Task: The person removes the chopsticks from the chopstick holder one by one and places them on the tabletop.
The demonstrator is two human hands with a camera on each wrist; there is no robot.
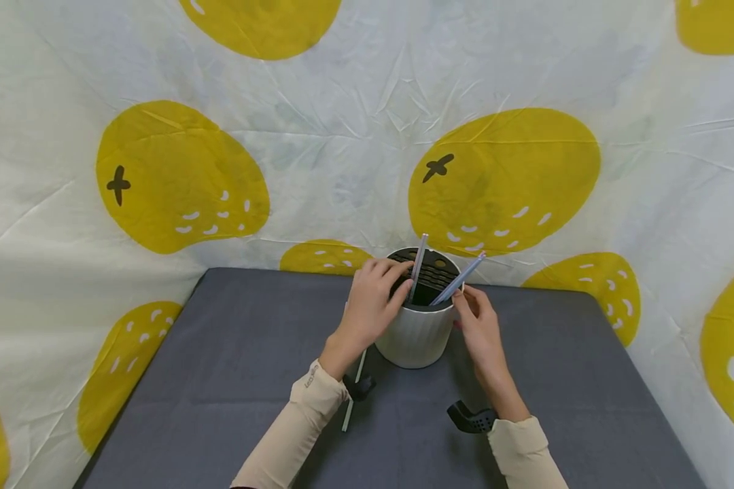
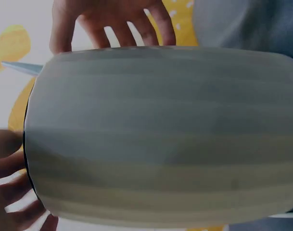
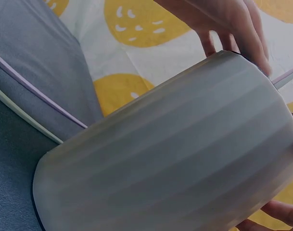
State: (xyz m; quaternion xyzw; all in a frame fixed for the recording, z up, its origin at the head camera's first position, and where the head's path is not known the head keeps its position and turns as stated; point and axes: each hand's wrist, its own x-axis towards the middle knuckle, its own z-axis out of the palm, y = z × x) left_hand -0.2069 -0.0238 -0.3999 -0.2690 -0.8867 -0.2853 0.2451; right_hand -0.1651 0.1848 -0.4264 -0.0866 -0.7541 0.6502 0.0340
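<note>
A white ribbed round pot (image 1: 412, 339) with a dark slotted insert (image 1: 437, 272) stands near the table's back edge. One translucent straw (image 1: 417, 268) is upright in its opening, and bluish straws (image 1: 461, 278) lean over the right rim. My left hand (image 1: 373, 299) reaches over the rim from the left, thumb and fingertips at the upright straw, seemingly pinching it. On the other side my right hand (image 1: 478, 326) holds the pot by its right edge, close to the leaning straws. The left wrist view shows those right fingers (image 2: 120, 31) along the pot's side.
A pale green straw (image 1: 356, 380) lies on the grey tablecloth (image 1: 251, 360), left of the pot; beside it a lilac straw (image 3: 45, 98) shows in the right wrist view. Behind the table hangs a white cloth (image 1: 342, 170) with yellow fruit prints.
</note>
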